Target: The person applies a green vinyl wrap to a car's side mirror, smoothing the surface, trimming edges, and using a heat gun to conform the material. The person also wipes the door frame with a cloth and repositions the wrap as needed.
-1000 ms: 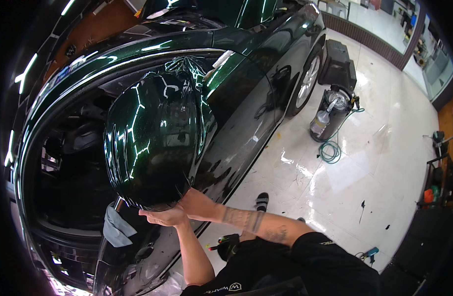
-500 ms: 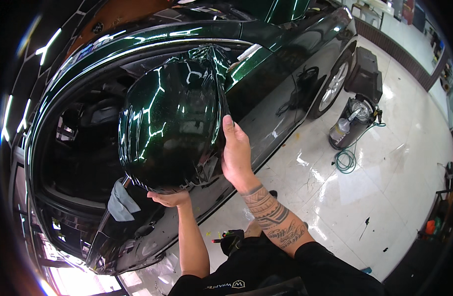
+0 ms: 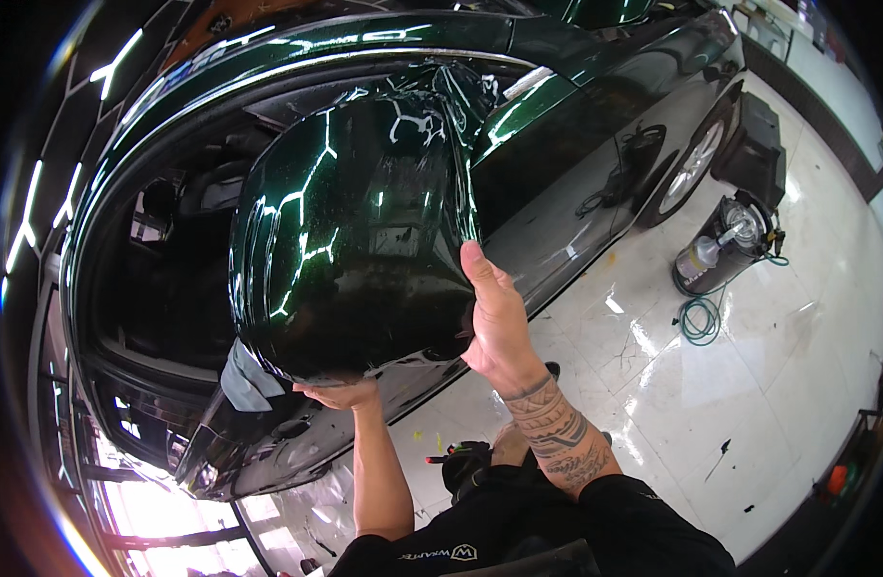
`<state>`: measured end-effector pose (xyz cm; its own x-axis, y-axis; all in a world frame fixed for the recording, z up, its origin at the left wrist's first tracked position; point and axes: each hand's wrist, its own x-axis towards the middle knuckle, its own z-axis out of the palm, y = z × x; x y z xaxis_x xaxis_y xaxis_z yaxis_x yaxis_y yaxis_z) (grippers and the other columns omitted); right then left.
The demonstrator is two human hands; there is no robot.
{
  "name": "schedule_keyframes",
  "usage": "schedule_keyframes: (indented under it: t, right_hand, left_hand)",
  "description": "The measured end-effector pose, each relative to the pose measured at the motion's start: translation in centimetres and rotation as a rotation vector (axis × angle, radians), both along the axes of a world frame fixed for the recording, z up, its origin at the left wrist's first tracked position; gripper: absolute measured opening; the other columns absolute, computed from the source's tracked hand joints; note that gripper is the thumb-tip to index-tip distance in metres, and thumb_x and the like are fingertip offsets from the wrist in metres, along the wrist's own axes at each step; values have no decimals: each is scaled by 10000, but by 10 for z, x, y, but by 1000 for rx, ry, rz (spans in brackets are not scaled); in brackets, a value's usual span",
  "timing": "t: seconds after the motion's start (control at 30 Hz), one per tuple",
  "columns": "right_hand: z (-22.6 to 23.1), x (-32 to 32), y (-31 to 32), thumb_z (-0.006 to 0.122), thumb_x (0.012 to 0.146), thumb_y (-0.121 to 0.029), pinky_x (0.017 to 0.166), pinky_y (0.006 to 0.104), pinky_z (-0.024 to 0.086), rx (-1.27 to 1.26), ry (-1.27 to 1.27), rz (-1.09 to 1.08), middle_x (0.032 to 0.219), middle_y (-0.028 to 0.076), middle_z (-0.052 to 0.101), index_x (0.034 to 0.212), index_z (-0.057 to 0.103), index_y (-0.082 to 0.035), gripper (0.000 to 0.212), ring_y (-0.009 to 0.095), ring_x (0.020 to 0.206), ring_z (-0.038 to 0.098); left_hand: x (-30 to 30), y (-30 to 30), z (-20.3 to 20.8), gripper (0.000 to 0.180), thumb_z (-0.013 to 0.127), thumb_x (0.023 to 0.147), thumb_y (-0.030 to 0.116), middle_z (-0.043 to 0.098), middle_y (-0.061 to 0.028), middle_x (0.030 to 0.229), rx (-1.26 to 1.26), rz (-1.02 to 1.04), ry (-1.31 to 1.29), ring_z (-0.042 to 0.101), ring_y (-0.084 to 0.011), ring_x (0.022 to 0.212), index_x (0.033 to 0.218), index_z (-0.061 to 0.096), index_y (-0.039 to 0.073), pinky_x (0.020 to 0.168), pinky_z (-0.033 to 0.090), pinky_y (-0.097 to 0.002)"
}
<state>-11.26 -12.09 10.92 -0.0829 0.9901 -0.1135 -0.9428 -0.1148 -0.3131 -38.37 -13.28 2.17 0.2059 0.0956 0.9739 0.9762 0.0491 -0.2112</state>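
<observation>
A car side mirror (image 3: 365,221), covered in glossy dark green vinyl film, fills the middle of the view. Gathered folds of the film (image 3: 446,96) bunch at its far right end. My left hand (image 3: 336,392) cups the near lower edge from below, with its fingers mostly hidden under the mirror. At the right side my right hand (image 3: 499,313) grips the film-covered edge; its thumb points up along the side and the other fingers are hidden behind. A grey cloth (image 3: 249,378) hangs over the door's window sill beside my left hand.
The dark green car (image 3: 567,183) stands close beyond the mirror, its window opening (image 3: 163,288) at left. On the glossy tiled floor (image 3: 643,385) at right are a black canister (image 3: 725,245) with a spray bottle, a coiled green hose (image 3: 698,320) and a black box (image 3: 754,144).
The mirror looks larger and closer as the view shifts. My right hand sits slightly lower and further right along the edge; my left hand stays underneath.
</observation>
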Motion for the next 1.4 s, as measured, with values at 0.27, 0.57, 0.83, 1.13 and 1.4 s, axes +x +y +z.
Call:
schedule_keyframes:
  t: [0.27,0.57,0.83,1.13,1.4]
  right_hand:
    - [0,12,-7,604,980,-412,1001,484,507,44,328,222,1295,200,598,1315,520,28,559,315,1204,595]
    - [-28,12,-6,574,1000,-379,1005,482,509,98,325,217,1294,169,614,1341,524,-9,506,304,1178,616]
    - [-31,5,4,516,1036,-370,971,329,499,166,169,109,1218,108,656,1267,577,35,470,181,1070,640]
    - [-58,2,54,513,1030,-391,730,267,515,125,-112,-170,935,41,649,1016,607,-35,369,128,797,620]
    - [17,40,142,603,967,-383,595,372,425,-100,-1046,-389,661,81,576,742,585,13,456,173,631,531]
  left_hand:
    - [5,-5,1,997,760,831,404,555,-298,1263,-15,11,-65,575,-457,1125,1474,228,-140,961,449,-522]
    - [0,-15,0,768,684,881,437,560,-289,1283,-55,-88,-238,570,-467,1152,1360,443,-114,987,440,-533]
    - [2,-19,-3,751,597,944,429,545,-298,1310,-131,104,-158,555,-487,1154,1390,384,-136,986,426,-529]
    - [-3,20,-4,993,755,835,363,532,-320,1259,53,37,60,564,-483,1079,1490,195,-132,926,447,-549]
    - [-23,36,-31,649,568,929,209,513,-272,1289,-20,-368,-561,567,-387,1111,1431,282,-87,941,475,-487]
